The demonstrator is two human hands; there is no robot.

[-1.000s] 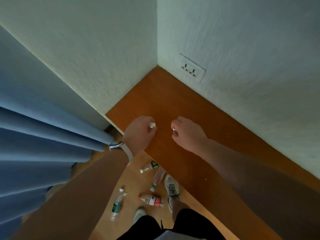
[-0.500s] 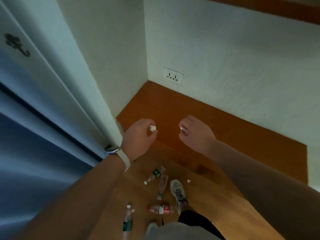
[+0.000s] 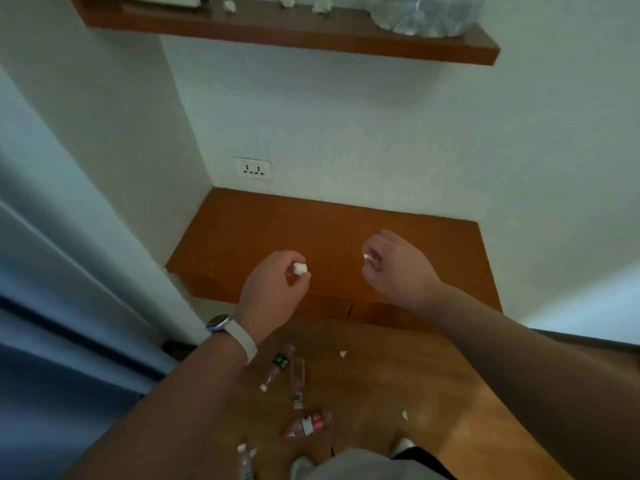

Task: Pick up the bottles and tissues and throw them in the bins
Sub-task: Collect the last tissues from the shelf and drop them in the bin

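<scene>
A small crumpled tissue (image 3: 300,268) sits pinched in the grip of the left hand (image 3: 273,292), fingers closed round it, and a second tissue wad (image 3: 369,257) shows between the curled fingers of the right hand (image 3: 394,268), likewise closed on it. Both hands hang above the low wooden ledge (image 3: 433,244) set into the wall corner.

The step in hand looks like carrying: two tissues collected, neither binned. No bin is in view, so the next move probably calls for turning away from the corner to find one.

On the floor (image 3: 398,382) near the feet lie a green-labelled bottle (image 3: 278,365), a clear bottle (image 3: 298,381), a red-labelled bottle (image 3: 306,424) and loose tissue scraps (image 3: 343,353). An upper shelf (image 3: 311,36) carries more tissue bits.

Walls close in ahead and to the left, with a blue curtain (image 3: 52,375) at the left edge; open room lies to the right across the floor. Bottles underfoot are a tripping risk.
</scene>
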